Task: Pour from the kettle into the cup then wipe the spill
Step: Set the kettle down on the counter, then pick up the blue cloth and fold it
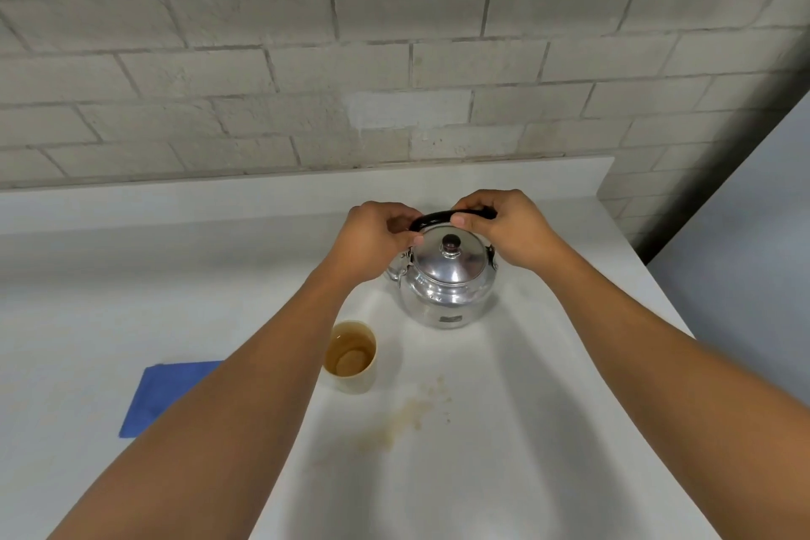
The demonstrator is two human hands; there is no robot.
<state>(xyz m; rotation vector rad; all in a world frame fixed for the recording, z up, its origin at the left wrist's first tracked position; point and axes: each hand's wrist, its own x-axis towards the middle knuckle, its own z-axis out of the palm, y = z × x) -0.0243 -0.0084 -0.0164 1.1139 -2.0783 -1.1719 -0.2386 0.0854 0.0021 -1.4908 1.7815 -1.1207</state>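
A shiny metal kettle [447, 285] with a dark lid knob stands upright on the white counter [548, 430], its spout pointing left behind my left wrist. My left hand [377, 237] pinches the left end of its black handle, and my right hand [504, 228] grips the handle's right part. A cream cup [353, 357] holding brown liquid stands in front of the kettle to its left. A brownish spill [407, 417] lies on the counter to the cup's near right. A folded blue cloth [166, 395] lies flat at the left, partly hidden by my left forearm.
A grey brick wall [394, 57] rises behind the counter's raised back ledge. The counter's right edge runs diagonally past my right forearm, with grey floor [754, 254] beyond it.
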